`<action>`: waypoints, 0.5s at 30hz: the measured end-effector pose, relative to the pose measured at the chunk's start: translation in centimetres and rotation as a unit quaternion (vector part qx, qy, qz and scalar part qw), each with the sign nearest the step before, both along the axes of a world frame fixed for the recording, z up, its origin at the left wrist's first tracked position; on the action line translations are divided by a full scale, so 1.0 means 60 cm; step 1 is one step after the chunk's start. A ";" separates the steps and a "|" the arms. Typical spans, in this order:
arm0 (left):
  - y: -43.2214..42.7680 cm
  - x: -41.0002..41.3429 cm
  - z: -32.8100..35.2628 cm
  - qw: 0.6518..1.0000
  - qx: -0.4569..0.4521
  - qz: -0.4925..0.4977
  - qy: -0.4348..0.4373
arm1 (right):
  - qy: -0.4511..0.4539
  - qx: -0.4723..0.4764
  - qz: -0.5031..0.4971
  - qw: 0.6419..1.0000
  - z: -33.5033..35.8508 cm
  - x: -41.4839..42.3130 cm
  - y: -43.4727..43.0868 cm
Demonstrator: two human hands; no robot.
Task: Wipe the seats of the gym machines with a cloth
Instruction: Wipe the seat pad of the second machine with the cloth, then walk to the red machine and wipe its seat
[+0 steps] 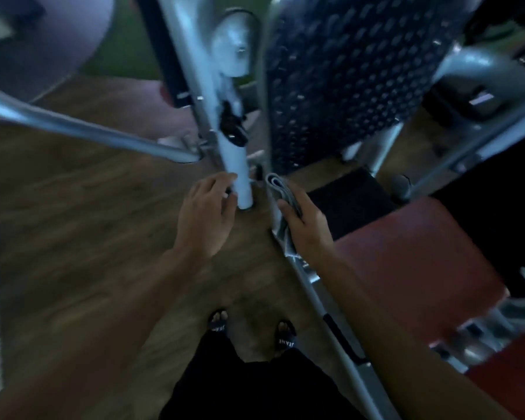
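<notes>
My right hand (pixel 305 221) grips a folded grey cloth (pixel 281 204), which hangs down past the thumb beside a slanted metal frame bar. The red padded seat (pixel 406 262) of a gym machine lies just right of that hand, apart from the cloth. My left hand (pixel 205 212) reaches toward the foot of a pale upright post (pixel 240 180), its fingertips at or near the post with fingers loosely bent. The frame is blurred and dim.
A dark perforated metal shroud (pixel 352 74) stands behind the seat. A curved silver bar (pixel 82 128) runs from the left to the post. A black mat (pixel 349 198) lies under the machine. The wooden floor (pixel 82 237) spreads to the left; my sandalled feet (pixel 252 328) stand below.
</notes>
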State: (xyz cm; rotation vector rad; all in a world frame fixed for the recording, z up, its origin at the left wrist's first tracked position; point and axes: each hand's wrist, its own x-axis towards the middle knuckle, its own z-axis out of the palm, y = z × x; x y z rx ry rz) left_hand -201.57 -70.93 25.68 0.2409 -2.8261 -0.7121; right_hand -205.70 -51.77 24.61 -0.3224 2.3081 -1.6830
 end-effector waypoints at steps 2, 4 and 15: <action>-0.079 0.037 0.012 0.999 -0.008 0.050 0.016 | 0.000 -0.011 0.051 0.999 0.020 0.011 -0.090; -0.163 0.078 0.023 0.994 -0.007 0.106 0.012 | 0.013 -0.015 0.104 0.994 0.035 0.026 -0.187; -0.659 0.370 0.055 0.945 0.000 0.327 -0.008 | 0.002 -0.004 0.281 0.960 0.048 0.204 -0.749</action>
